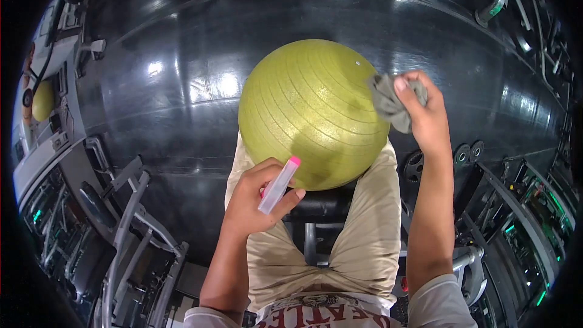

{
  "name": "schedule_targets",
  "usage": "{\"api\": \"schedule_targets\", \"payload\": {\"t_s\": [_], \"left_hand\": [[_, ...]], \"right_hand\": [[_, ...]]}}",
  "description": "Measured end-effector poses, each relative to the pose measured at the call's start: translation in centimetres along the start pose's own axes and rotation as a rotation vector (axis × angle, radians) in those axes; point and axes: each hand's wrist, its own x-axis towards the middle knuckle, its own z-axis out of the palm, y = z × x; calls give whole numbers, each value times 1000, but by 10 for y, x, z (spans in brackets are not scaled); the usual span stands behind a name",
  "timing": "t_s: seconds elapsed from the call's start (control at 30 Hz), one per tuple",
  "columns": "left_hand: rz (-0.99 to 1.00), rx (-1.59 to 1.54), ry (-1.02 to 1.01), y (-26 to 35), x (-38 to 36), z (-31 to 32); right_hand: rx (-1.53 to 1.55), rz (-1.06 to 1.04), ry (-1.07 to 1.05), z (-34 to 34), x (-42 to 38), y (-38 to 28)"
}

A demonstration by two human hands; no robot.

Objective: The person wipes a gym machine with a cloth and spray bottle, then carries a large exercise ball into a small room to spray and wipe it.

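Observation:
A large yellow-green exercise ball rests between the knees of my beige trousers. My left hand is closed round a small translucent bottle with a pink tip, at the ball's lower left edge. Beside the ball's right side, my right hand grips a crumpled grey cloth; the cloth overlaps the ball's edge, and whether it touches the surface I cannot tell. A small white plug shows on the ball's upper right.
Black glossy floor surrounds the ball. A black bench is under me. Metal gym machines stand at the left, with more racks and weight plates at the right. Another yellow ball is at the far left.

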Motion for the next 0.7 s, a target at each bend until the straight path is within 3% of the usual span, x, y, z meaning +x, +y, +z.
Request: {"api": "schedule_targets", "payload": {"t_s": [0.17,0.23,0.4,0.47,0.53,0.63,0.7], "left_hand": [[-25,48,-90,-38,3,1],[-120,2,-57,-54,6,4],[-408,-210,77,-58,-13,-13],[-383,-323,117,-69,-20,-25],[-383,-446,152,-75,-24,-35],[-348,-420,151,-86,-28,-49],[-341,-420,150,-87,-29,-55]], "right_hand": [[-142,-186,103,69,53,-24],[-238,-212,11,112,75,-21],[-1016,-342,-147,199,76,69],[-920,-410,-26,204,40,60],[-847,-412,-140,198,-23,50],[-983,-541,-322,182,-134,94],[-1038,-342,-639,171,-185,127]]}}
